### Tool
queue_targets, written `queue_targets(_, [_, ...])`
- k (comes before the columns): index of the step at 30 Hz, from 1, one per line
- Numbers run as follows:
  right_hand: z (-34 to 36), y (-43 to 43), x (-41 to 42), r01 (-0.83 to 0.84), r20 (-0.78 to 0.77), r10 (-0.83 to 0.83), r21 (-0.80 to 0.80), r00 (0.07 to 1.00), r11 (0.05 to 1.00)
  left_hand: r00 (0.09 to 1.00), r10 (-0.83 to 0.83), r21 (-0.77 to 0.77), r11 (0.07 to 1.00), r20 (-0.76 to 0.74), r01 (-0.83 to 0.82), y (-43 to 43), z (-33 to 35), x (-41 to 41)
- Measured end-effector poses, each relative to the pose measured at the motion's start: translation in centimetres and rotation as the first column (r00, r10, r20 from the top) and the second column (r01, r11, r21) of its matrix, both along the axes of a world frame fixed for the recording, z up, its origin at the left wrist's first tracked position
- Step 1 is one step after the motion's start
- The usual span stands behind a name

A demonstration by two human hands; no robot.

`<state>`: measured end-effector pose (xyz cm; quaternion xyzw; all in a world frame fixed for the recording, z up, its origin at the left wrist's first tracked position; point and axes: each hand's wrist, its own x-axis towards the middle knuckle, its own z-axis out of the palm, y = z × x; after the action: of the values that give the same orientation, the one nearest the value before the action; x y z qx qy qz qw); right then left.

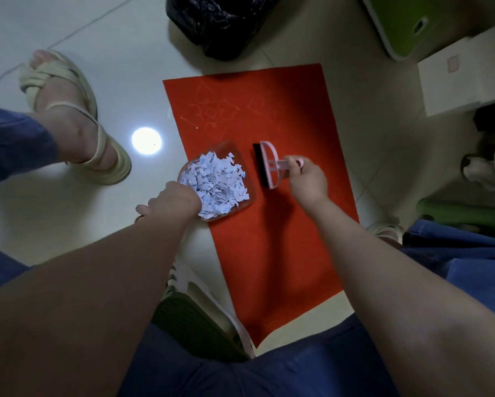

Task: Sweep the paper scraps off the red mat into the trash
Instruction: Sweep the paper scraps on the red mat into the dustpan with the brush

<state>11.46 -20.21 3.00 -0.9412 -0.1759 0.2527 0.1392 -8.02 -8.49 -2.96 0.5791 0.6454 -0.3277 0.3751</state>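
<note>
A red mat [272, 242] lies on the pale tile floor. On its left edge sits a clear dustpan [229, 150] heaped with white and blue paper scraps [216, 183]. My left hand [173, 200] grips the dustpan at its near left side. My right hand [307, 179] holds the handle of a small pink brush [269, 164] with black bristles, just right of the dustpan. One tiny scrap [197, 127] lies on the mat farther up. A black trash bag [220, 21] stands beyond the mat's far end.
My foot in a cream sandal [68, 116] rests on the floor at left. A green bin [429, 21] and a white box [466, 73] stand at the far right. A green stool [200, 325] is under me. A lamp glare [146, 140] shows on the tiles.
</note>
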Motion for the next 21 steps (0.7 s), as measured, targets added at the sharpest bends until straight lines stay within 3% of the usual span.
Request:
queue_targets(4, [0.8, 4.3, -0.6, -0.080, 0.058, 0.079, 0.017, 0.995, 0.997, 0.974, 0.226, 0.031, 0.974, 0.012, -0.226, 1.2, -0.1, -1.5])
queue_targets(10, [0.5, 11.3, -1.7, -0.331, 0.098, 0.349, -0.159, 0.932, 0.930, 0.928, 0.372, 0.057, 0.927, -0.015, -0.371, 2.1, 0.0, -2.8])
queue_targets(16, [-0.4, 14.8, -3.1, -0.477, -0.003, 0.496, -0.278, 0.868, 0.834, 0.946, 0.317, 0.096, 0.946, -0.063, -0.311, 2.8, 0.3, -3.4])
queue_targets(18, [-0.4, 14.9, -3.0, -0.538, -0.037, 0.546, -0.242, 0.837, 0.807, 0.947, 0.316, 0.092, 0.947, -0.064, -0.309, 2.7, 0.2, -3.5])
queue_targets(21, [0.1, 14.8, -2.1, -0.521, 0.036, 0.534, -0.170, 0.845, 0.836, 0.945, 0.320, 0.089, 0.945, -0.067, -0.314, 2.7, -0.1, -4.0])
